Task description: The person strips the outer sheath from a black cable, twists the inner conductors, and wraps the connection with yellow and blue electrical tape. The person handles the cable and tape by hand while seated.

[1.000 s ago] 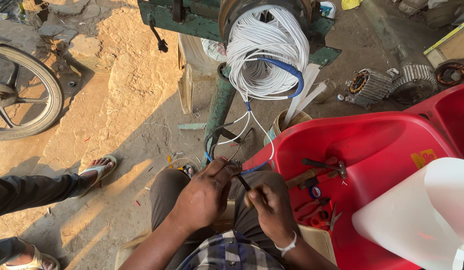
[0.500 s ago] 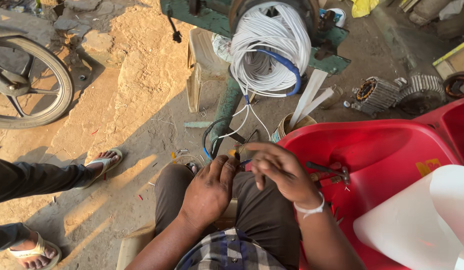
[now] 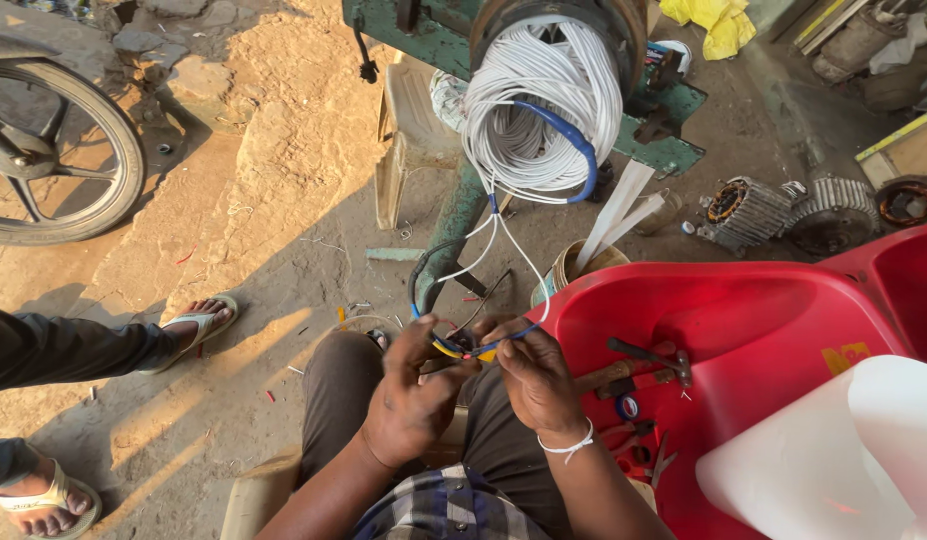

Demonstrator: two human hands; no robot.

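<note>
Both hands meet over the lap: the left hand (image 3: 414, 395) and right hand (image 3: 532, 375) are closed, pinching the coloured wire ends (image 3: 464, 347) between fingertips. White leads rise to the far wire coil (image 3: 539, 105). A hammer (image 3: 634, 365) lies right on the red chair (image 3: 764, 310).

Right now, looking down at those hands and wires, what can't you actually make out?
- Head view: the wire ends are pinched between the left hand and right hand; fingers cover any joint.
- Bicycle wheel: cut off by the left edge.
- Small tools beside the hammer on the red chair: too small to identify.
</note>
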